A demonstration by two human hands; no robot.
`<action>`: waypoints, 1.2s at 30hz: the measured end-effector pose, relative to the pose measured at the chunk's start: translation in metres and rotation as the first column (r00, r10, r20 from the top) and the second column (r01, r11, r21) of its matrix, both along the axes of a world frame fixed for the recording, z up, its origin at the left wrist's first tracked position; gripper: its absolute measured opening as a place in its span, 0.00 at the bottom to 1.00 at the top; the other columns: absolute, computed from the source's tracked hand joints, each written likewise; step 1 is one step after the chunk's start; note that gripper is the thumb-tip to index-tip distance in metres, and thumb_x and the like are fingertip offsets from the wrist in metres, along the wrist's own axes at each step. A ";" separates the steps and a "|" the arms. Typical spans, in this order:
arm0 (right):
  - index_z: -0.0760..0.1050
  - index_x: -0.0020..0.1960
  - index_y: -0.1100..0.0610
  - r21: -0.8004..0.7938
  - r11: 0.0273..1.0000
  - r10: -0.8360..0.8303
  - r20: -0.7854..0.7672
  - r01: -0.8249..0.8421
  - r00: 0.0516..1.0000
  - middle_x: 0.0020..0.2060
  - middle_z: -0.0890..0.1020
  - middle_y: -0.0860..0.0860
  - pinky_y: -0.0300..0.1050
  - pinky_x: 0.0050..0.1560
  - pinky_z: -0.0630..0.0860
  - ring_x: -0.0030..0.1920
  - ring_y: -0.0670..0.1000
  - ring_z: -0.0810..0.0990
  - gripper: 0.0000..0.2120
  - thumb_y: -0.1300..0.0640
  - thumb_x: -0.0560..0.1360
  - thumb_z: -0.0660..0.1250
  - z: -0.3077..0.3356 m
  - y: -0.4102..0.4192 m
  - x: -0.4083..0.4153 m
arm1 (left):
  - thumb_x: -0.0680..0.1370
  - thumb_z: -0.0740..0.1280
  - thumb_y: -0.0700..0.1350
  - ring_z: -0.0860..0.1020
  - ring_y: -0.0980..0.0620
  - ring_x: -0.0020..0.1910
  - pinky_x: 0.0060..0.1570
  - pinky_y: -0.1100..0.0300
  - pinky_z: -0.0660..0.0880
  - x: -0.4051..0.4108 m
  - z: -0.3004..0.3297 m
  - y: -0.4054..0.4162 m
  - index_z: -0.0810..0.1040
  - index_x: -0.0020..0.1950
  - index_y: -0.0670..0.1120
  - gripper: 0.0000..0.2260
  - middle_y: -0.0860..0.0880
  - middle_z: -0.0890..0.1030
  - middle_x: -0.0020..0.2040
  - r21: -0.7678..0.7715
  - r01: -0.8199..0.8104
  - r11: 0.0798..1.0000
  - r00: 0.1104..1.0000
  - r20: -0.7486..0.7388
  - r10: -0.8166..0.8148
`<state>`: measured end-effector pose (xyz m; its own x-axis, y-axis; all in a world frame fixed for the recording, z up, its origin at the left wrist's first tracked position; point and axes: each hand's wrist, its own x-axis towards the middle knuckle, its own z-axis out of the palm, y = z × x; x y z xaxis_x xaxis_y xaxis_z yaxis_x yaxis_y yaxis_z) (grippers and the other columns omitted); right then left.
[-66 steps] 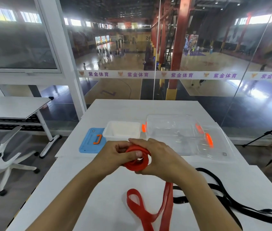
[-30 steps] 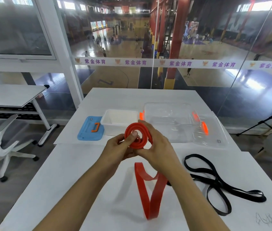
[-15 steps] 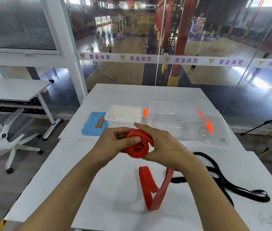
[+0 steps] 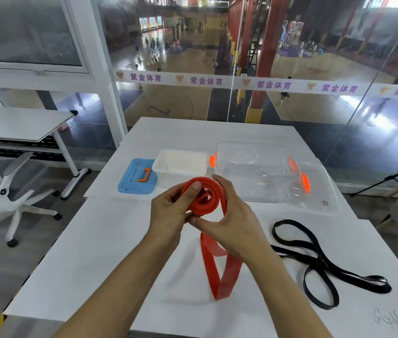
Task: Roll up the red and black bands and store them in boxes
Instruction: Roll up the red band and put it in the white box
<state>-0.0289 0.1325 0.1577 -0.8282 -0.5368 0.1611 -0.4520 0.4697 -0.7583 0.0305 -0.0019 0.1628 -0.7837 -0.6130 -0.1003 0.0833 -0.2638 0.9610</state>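
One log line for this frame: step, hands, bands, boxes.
step: rolling red band | left hand, right hand: both grip coil, tail hanging | black band: unrolled on table | white box: open

My right hand [image 4: 232,222] covers the near side of the red band [image 4: 204,198] coil, so I can't see where the rolled part passes into the hanging tail. My left hand [image 4: 171,212] hides the coil's left edge. Both my forearms run off the bottom edge. The black band [image 4: 320,263] slips under my right wrist at its left end. The small label on the clear lid [image 4: 315,189] is too tiny to read.
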 end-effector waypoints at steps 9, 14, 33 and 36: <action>0.62 0.73 0.29 -0.004 0.996 0.090 -0.012 -0.090 0.996 0.59 0.80 0.41 0.46 0.64 0.76 0.61 0.42 0.78 0.39 0.38 0.68 0.78 -0.008 0.008 -0.017 | 0.80 0.69 0.49 0.86 0.41 0.54 0.52 0.46 0.83 0.006 0.004 -0.020 0.79 0.62 0.39 0.16 0.38 0.86 0.55 0.114 0.357 0.927 0.915 0.156 -0.371; 0.60 0.75 0.26 0.259 0.901 0.360 0.003 -0.348 0.933 0.60 0.78 0.36 0.45 0.66 0.75 0.61 0.41 0.75 0.45 0.48 0.68 0.81 0.011 0.016 -0.033 | 0.76 0.73 0.48 0.84 0.46 0.58 0.58 0.50 0.81 0.010 0.010 -0.042 0.80 0.64 0.45 0.18 0.43 0.86 0.57 -0.117 0.593 0.797 0.790 0.276 -0.547; 0.59 0.76 0.30 0.067 0.954 0.281 0.132 -0.291 0.951 0.62 0.79 0.37 0.47 0.66 0.77 0.63 0.42 0.78 0.49 0.47 0.64 0.82 0.005 0.026 -0.033 | 0.69 0.75 0.52 0.86 0.47 0.51 0.51 0.50 0.83 -0.001 -0.012 -0.014 0.84 0.58 0.48 0.19 0.47 0.88 0.50 -0.170 0.282 0.944 0.959 0.075 -0.273; 0.50 0.77 0.26 0.012 0.979 0.203 0.102 -0.206 0.974 0.67 0.76 0.35 0.44 0.70 0.73 0.67 0.40 0.76 0.54 0.45 0.65 0.82 -0.001 0.023 -0.023 | 0.70 0.74 0.53 0.86 0.48 0.51 0.49 0.53 0.83 -0.004 -0.010 -0.005 0.82 0.59 0.47 0.20 0.48 0.88 0.49 -0.089 0.196 0.976 0.980 0.036 -0.194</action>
